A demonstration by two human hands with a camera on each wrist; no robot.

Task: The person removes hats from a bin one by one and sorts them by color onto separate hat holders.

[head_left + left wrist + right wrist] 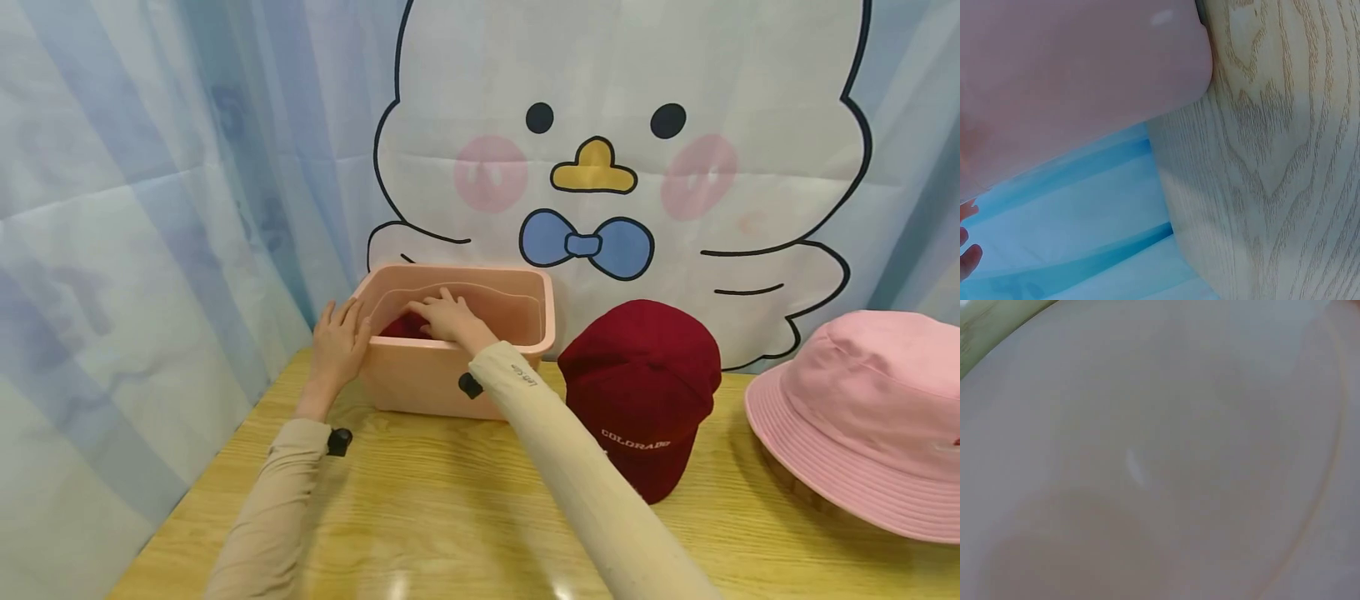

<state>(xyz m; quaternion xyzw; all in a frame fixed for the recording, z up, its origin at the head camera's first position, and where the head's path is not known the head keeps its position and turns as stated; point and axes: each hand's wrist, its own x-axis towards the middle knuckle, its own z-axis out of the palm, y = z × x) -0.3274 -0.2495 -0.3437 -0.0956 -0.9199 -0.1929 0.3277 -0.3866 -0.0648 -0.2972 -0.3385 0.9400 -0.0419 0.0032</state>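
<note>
Sleeves: the right sleeve (pixel 577 475), pale cream, lies nearest the camera and crosses in front of the cap's lower left edge; the left sleeve (pixel 262 517) is beige. A small black device sits at each wrist.
Bin: peach-pink, upright at the back of the worktop (pixel 420 500), left of the cap; its rim (pixel 450 342) is rounded.
Left hand (pixel 337 337): rests against the bin's left side at the rim, fingers straight and slightly apart.
Right hand (pixel 446 317): reaches over the front rim into the bin, fingers spread just above the red cloth; whether they touch it is hard to tell, since the right wrist view shows mostly a blurred pale surface.
Red cloth (pixel 401 327): inside the bin, toward the left end, partly hidden.
Cap (pixel 637 367): dark red, just beside the bin's right end, lettered "COLORADO".
Hat (pixel 885 400): pink, wide-brimmed, right of the cap, cut off by the frame.
Curtain (pixel 150 208): pale blue, behind everything, with a big white cartoon bird wearing a blue bow tie.
</note>
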